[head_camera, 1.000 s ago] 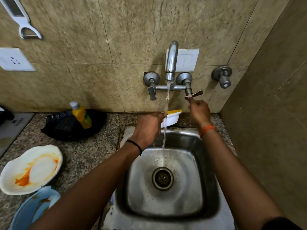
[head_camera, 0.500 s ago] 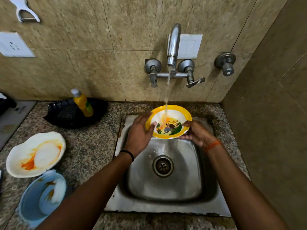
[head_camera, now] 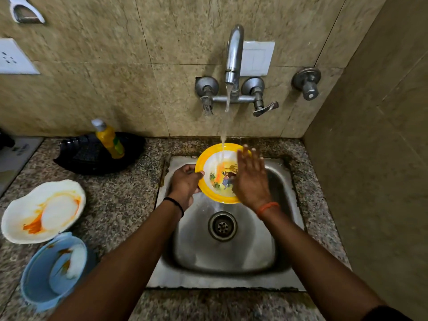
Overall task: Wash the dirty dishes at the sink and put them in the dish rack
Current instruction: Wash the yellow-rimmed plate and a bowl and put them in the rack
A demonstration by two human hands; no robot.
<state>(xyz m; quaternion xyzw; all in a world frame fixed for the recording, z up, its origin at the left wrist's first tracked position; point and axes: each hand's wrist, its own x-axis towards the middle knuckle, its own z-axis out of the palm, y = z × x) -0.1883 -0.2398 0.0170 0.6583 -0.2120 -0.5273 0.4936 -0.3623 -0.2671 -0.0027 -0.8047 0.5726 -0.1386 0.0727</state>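
Observation:
A yellow-rimmed plate (head_camera: 214,169) with a cartoon picture is held tilted over the steel sink (head_camera: 234,251), under the water running from the tap (head_camera: 234,54). My left hand (head_camera: 185,185) grips the plate's left rim. With its fingers straight, my right hand (head_camera: 251,178) lies flat on the right half of the plate's face and hides that part. A white plate (head_camera: 42,210) with orange smears and a blue bowl (head_camera: 52,271) with food traces sit on the counter at the left. The black dish rack (head_camera: 92,156) stands at the back left.
A yellow soap bottle (head_camera: 108,140) stands in front of the rack. The tap's lever handle (head_camera: 265,107) and a separate wall valve (head_camera: 306,83) stick out from the tiled wall. A side wall closes in the right. The granite counter (head_camera: 125,205) surrounds the sink.
My right hand left the tap handle, took the plate's right rim, then moved onto the plate's face with fingers spread. The plate turned face up under the running water.

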